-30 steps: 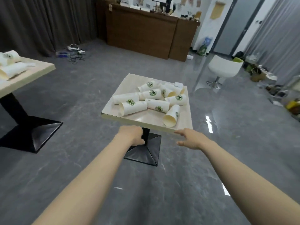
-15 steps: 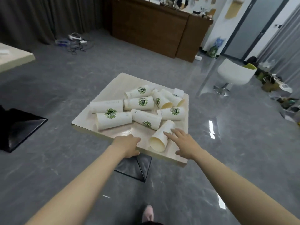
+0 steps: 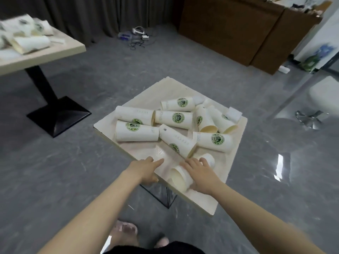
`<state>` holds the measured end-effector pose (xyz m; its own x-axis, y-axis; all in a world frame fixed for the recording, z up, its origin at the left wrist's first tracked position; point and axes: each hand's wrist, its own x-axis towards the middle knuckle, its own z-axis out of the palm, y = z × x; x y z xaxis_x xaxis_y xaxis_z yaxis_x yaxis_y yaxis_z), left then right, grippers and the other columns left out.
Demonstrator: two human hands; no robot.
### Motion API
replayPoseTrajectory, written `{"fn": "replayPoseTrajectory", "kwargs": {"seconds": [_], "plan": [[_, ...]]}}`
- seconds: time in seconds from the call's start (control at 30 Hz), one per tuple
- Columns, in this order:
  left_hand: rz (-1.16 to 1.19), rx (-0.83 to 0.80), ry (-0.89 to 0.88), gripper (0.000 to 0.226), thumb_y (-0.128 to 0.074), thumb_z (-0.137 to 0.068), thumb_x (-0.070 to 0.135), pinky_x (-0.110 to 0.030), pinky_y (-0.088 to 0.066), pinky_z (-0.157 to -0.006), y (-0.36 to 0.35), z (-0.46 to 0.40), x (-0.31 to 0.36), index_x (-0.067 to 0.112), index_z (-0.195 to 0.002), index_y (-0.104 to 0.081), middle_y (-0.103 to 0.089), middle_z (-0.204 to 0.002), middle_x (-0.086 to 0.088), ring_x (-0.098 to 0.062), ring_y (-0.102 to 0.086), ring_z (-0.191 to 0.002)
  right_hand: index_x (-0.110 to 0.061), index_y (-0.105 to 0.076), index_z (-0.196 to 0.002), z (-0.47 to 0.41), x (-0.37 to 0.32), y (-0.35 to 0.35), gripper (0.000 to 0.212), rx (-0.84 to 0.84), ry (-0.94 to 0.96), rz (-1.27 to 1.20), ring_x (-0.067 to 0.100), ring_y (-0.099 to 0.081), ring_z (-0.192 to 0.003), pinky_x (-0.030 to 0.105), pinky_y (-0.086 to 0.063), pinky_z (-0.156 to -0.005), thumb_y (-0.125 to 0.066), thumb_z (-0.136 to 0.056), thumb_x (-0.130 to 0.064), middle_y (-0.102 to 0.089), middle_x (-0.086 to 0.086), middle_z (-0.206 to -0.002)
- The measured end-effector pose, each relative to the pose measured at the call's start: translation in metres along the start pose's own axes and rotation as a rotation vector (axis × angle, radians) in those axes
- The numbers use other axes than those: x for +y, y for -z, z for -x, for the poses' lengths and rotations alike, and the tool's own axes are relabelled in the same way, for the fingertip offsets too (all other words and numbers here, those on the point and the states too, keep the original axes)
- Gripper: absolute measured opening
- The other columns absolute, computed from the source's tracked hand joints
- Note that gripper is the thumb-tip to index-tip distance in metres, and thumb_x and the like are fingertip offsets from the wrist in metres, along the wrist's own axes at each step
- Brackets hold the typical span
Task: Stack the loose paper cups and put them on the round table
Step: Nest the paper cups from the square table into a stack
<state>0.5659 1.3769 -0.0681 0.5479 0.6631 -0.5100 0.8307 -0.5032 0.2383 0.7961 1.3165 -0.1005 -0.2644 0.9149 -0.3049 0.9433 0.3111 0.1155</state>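
Several white paper cups with green logos (image 3: 174,117) lie on their sides on a small square pale table (image 3: 236,143). The nearest cup (image 3: 180,177) lies by the front edge with its mouth toward me. My right hand (image 3: 200,174) lies over this cup, fingers curled across its top and thumb by its rim. My left hand (image 3: 146,169) rests on the table's front edge just left of that cup, fingers straight, holding nothing. A faint clear ribbed cup (image 3: 159,152) lies beyond its fingertips. No round table is in view.
A second pale table (image 3: 60,52) on a black pedestal (image 3: 58,114) stands at the left with more cups (image 3: 31,43) on it. Cables (image 3: 139,36) lie on the grey floor behind. A brown counter (image 3: 238,28) is far right; a white chair's base (image 3: 311,120) is at the right.
I have come closer to the square table. My right hand went from touching the nearest cup to lying over it. My left hand moved up onto the table edge.
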Motion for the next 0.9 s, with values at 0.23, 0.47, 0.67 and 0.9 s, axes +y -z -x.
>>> {"fn": "replayPoseTrajectory", "kwargs": {"seconds": [0.23, 0.47, 0.67, 0.9], "plan": [[0.045, -0.116, -0.028, 0.077, -0.056, -0.091, 0.041, -0.036, -0.042, -0.092, -0.014, -0.008, 0.008, 0.038, -0.152, -0.010, -0.041, -0.140, -0.002, -0.024, -0.048, -0.124, -0.020, -0.034, -0.136, 0.013, 0.001, -0.013, 0.075, 0.114, -0.025, -0.194, 0.014, -0.036, -0.126, 0.029, -0.013, -0.102, -0.062, -0.072, -0.046, -0.041, -0.007, -0.132], [0.259, -0.120, -0.070, 0.101, -0.072, -0.078, 0.046, -0.036, -0.041, -0.099, -0.011, -0.015, 0.007, 0.039, -0.152, -0.004, -0.040, -0.142, 0.000, -0.023, -0.045, -0.126, -0.029, -0.035, -0.129, 0.014, -0.014, 0.016, 0.083, 0.282, -0.366, -1.030, 0.006, -0.040, -0.108, 0.030, -0.037, -0.092, -0.078, -0.061, -0.048, -0.049, -0.016, -0.120], [0.712, 0.034, -0.217, 0.127, -0.083, -0.065, 0.040, -0.038, -0.034, -0.112, -0.011, -0.021, 0.020, 0.042, -0.150, 0.012, -0.027, -0.155, 0.015, -0.009, -0.035, -0.136, -0.018, -0.043, -0.126, 0.001, -0.027, 0.033, 0.067, 0.291, -0.422, -1.620, 0.008, -0.062, -0.108, 0.025, -0.055, -0.084, -0.082, -0.072, -0.012, -0.063, -0.003, -0.118], [0.843, 0.240, -0.163, 0.130, -0.081, -0.059, 0.047, -0.038, -0.038, -0.108, -0.016, -0.020, 0.028, 0.063, -0.134, 0.025, -0.015, -0.157, 0.009, -0.012, -0.034, -0.136, -0.020, -0.045, -0.133, -0.005, -0.036, 0.033, 0.070, 0.067, -0.415, -1.960, 0.023, -0.065, -0.109, 0.050, -0.055, -0.086, -0.081, -0.074, -0.026, -0.065, 0.006, -0.122]]}}
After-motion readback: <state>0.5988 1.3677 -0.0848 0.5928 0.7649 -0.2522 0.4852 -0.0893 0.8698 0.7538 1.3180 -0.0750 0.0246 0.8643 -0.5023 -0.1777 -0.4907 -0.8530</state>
